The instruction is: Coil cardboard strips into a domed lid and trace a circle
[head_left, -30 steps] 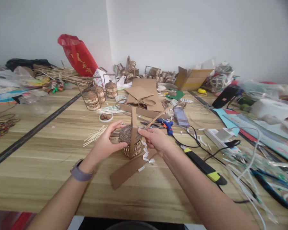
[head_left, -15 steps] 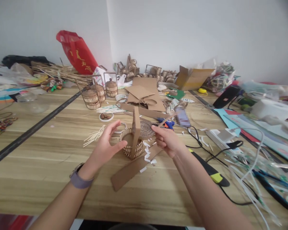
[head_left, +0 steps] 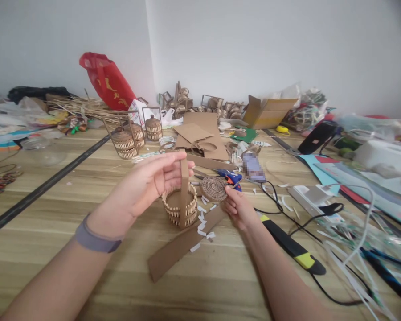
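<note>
Evidently part-built: small basket (head_left: 173, 214) upright on the table (head_left: 127, 285), handle (head_left: 184, 191) standing over it, mouth uncovered; coiled disc (head_left: 214, 188) apart beside it, edge pinched by the right hand (head_left: 239, 207). Left hand (head_left: 153, 178) half-curled at the handle, can't tell if gripping. Lidded baskets (head_left: 125, 146) beyond look finished

One head-worn camera was in use. It faced forward and down across the desk (head_left: 127, 272), with both hands (head_left: 241, 209) close before it and the wall (head_left: 270, 49) beyond filling the top.
</note>
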The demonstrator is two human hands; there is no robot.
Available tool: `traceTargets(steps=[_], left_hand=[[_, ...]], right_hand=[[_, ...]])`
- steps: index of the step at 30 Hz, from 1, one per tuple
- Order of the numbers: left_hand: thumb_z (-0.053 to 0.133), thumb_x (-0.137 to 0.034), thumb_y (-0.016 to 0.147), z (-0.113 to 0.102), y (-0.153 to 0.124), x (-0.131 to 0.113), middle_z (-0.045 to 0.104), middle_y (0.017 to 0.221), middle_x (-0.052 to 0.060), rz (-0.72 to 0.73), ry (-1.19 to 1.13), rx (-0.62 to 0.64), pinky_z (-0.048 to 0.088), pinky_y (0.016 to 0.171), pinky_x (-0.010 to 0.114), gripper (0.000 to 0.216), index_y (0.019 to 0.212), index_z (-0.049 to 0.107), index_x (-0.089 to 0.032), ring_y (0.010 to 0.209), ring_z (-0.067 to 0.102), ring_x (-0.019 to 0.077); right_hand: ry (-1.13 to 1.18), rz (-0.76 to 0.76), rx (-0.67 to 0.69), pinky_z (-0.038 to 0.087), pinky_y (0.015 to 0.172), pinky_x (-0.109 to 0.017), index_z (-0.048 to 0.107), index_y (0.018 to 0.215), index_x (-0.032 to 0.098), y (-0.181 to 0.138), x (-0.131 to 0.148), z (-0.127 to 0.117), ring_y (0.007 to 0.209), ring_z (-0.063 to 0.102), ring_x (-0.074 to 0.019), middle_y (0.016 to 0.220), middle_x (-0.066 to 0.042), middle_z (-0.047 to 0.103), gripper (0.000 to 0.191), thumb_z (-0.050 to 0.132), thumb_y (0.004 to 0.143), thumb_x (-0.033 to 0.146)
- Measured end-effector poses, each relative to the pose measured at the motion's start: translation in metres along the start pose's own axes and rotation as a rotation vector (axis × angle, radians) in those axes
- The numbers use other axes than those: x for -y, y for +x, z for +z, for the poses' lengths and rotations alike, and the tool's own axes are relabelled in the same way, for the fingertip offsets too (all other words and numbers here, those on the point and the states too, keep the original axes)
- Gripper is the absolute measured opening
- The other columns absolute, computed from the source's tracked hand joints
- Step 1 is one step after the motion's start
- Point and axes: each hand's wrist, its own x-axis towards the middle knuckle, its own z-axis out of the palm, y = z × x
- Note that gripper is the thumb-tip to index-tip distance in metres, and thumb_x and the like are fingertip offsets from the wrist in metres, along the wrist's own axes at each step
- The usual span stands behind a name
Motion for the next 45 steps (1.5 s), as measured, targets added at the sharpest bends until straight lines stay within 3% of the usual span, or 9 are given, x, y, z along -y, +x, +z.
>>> traceTargets(steps=[3,8,15,21,31,45], left_hand=[[0.057,-0.015,0.09,0.014,0.007,-0.021,0.077,0.1,0.013,0.07,0.047,-0.099,0.061,0.082,0.03,0.02,0.102,0.072,-0.008,0.088,0.074,0.0187],[0.06,-0.013,0.089,0.028,0.036,-0.04,0.075,0.091,0.008,0.207,0.056,-0.132,0.061,0.076,0.026,0.011,0.094,0.07,-0.011,0.08,0.071,0.0146],[0.063,-0.009,0.083,0.018,0.094,-0.021,0.067,0.075,0.002,0.253,0.028,-0.296,0.055,0.065,0.021,0.009,0.076,0.062,-0.016,0.065,0.065,0.0113],[0.065,-0.01,0.074,0.008,0.12,-0.007,0.067,0.074,0.001,0.24,0.039,-0.436,0.055,0.065,0.023,0.012,0.077,0.06,-0.02,0.064,0.063,0.0127],[0.06,-0.007,0.076,-0.005,0.14,0.0,0.068,0.09,0.003,0.208,0.023,-0.491,0.055,0.071,0.022,0.014,0.078,0.057,-0.02,0.066,0.064,0.0099],[0.064,-0.014,0.077,0.004,0.15,0.005,0.066,0.087,0.002,0.201,0.043,-0.468,0.056,0.075,0.026,0.018,0.092,0.059,-0.021,0.07,0.064,0.0131]], right_hand=[[0.042,-0.07,-0.034,0.017,0.031,-0.016,0.035,0.05,0.021,0.0,-0.001,-0.003,0.031,0.021,-0.0005,0.037,0.013,0.029,0.065,0.091,0.059,0.053],[0.117,-0.127,-0.109,0.017,0.03,-0.015,0.038,0.053,0.021,0.0,0.0,-0.004,0.032,0.022,-0.0009,0.039,0.014,0.03,0.062,0.092,0.059,0.051],[0.113,-0.132,-0.103,0.018,0.03,-0.016,0.039,0.054,0.021,0.0,-0.002,-0.003,0.031,0.022,-0.0013,0.039,0.014,0.03,0.06,0.09,0.061,0.051],[0.08,-0.099,-0.07,0.021,0.031,-0.016,0.036,0.052,0.021,0.001,-0.002,-0.003,0.032,0.024,-0.0014,0.038,0.013,0.031,0.064,0.09,0.06,0.053],[0.066,-0.097,-0.072,0.02,0.031,-0.018,0.037,0.053,0.022,0.001,-0.003,0.0,0.031,0.023,-0.0016,0.038,0.014,0.03,0.063,0.091,0.059,0.055],[0.033,-0.095,-0.07,0.02,0.033,-0.02,0.036,0.05,0.023,-0.001,-0.001,0.001,0.032,0.024,-0.003,0.037,0.012,0.031,0.063,0.088,0.062,0.055]])
